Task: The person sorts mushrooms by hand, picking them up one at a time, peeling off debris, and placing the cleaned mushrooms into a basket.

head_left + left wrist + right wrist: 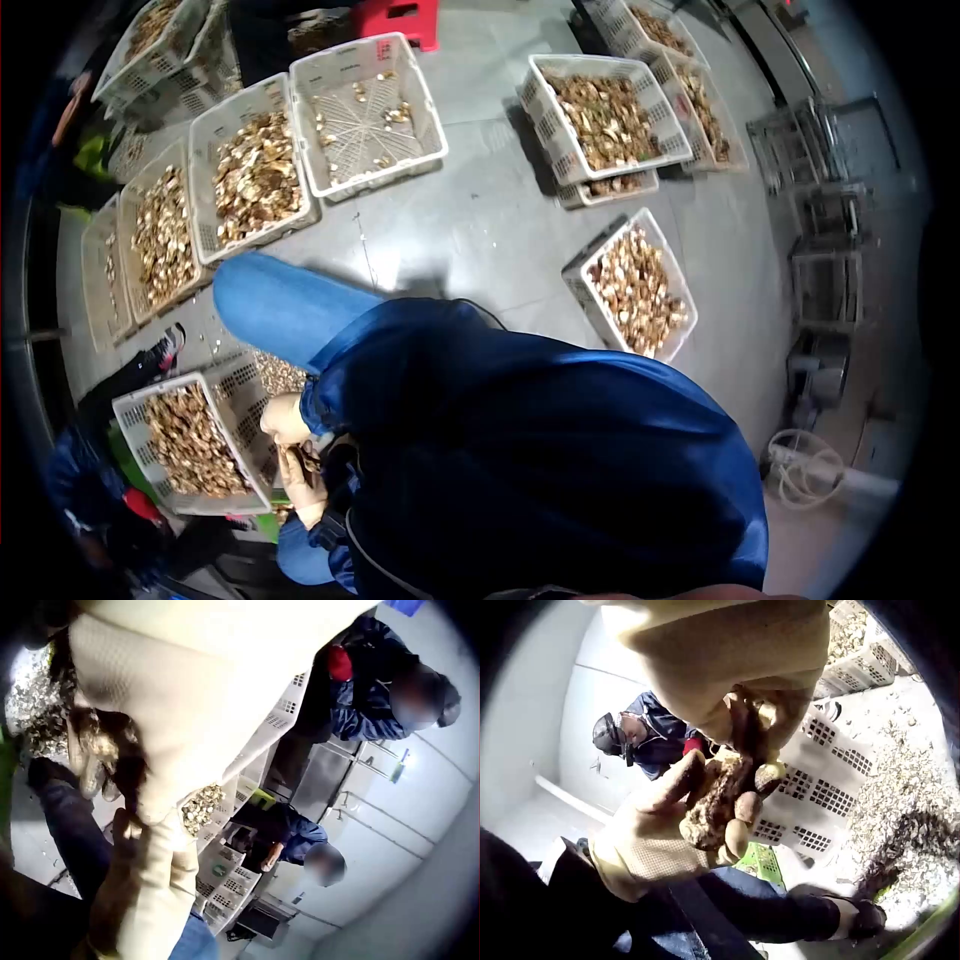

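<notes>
Clump of rough brown matter [712,806] rests in the left hand [656,844], whose gloved thumb and fingers are curled round it; exactly what it is, I cannot tell. The gloved right hand [731,660] comes over its upper end with bent fingers — whether they pinch the clump or something else is hidden in shadow. Both hands are close together in front of the person's dark blue jacket [560,440].

Just beyond them, a white perforated crate [810,791] holds a heap of brown-and-white pieces [190,440]. Pale scraps [896,795] lie thickly over the floor beside it, and a green basket [761,862] shows low by its wall. Across the crate is another person [660,724], in dark blue and a cap.

Farther out, in the head view, a crate with only a few scattered pieces [345,135] stands next to fuller ones near a red plastic stool [418,28]. More filled crates, some stacked [545,125], stand well apart on the grey floor [480,240].
</notes>
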{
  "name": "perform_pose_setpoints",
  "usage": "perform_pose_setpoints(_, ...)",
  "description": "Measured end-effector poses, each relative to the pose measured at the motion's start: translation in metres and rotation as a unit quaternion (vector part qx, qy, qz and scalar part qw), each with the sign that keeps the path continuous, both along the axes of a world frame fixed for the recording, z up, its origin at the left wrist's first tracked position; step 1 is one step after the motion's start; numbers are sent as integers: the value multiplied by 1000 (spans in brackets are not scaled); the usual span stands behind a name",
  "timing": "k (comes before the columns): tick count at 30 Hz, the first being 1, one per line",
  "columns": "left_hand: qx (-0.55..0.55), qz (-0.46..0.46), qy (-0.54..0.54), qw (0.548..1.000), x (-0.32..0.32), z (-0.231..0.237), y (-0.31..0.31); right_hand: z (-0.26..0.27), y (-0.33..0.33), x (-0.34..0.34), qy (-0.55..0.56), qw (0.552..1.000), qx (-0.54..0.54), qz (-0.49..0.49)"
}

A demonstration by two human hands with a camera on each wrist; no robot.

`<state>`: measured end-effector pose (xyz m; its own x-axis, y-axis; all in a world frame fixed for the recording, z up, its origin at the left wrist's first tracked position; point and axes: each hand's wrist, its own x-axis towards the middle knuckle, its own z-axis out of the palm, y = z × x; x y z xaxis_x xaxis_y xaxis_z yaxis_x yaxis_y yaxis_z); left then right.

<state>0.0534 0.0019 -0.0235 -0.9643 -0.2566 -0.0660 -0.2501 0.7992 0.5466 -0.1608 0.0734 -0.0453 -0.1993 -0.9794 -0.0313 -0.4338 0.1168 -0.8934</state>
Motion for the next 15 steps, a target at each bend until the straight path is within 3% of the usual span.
perform_pose_setpoints(2, 24, 25, 11, 999, 0, -7, -6, 9, -3, 5, 21, 1000, -2, -12)
perform_pose_setpoints(4, 178, 67, -1, 982, -1, -18, -17, 8, -4, 6, 22, 999, -36, -20)
perform_pose_setpoints(6, 136, 42, -38, 989, -14, 2, -12, 18, 6, -5, -23, 999, -27, -8)
perform_pose_setpoints(7, 124, 37, -38, 991, -16, -6, -15, 5, -2, 0, 31, 999, -9, -16)
perform_pose_setpoints(9, 82, 7, -42, 996, -24, -7, -17, -9, -2, 1, 13, 1000, 0, -28)
perform_pose_setpoints(12, 264, 110, -3, 958, -57, 21, 17, 29, 18, -23, -13, 997, 79, -5)
perform_pose_setpoints(14, -28, 18, 8, 999, -49, 4, 9, 21, 15, -24, 16, 997, 77, -15)
perform_pose_setpoints(15, -63, 37, -24, 997, -52, 15, 14, 23, 16, -24, 22, 997, 79, -7)
